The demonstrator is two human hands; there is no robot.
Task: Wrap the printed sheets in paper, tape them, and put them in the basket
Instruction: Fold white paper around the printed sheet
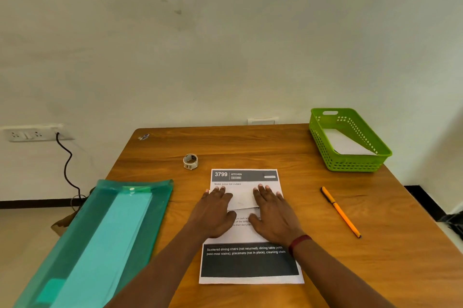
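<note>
The wooden counter [275, 147] carries a printed sheet [250, 262] near its front edge, a tape roll [190, 161] behind it, an orange pen [340, 211] toward the right edge, a green basket [350, 157] at the back right corner and a teal folder [100, 240] overhanging the left edge.

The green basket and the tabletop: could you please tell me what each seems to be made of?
The green basket looks like moulded plastic with a slight sheen: uniform bright colour, a regular grid of holes in its walls and a cut-out handle slot. The tabletop looks like wood or wood-effect laminate with a smooth satin finish; grain streaks show, but which it is cannot be told.
</note>
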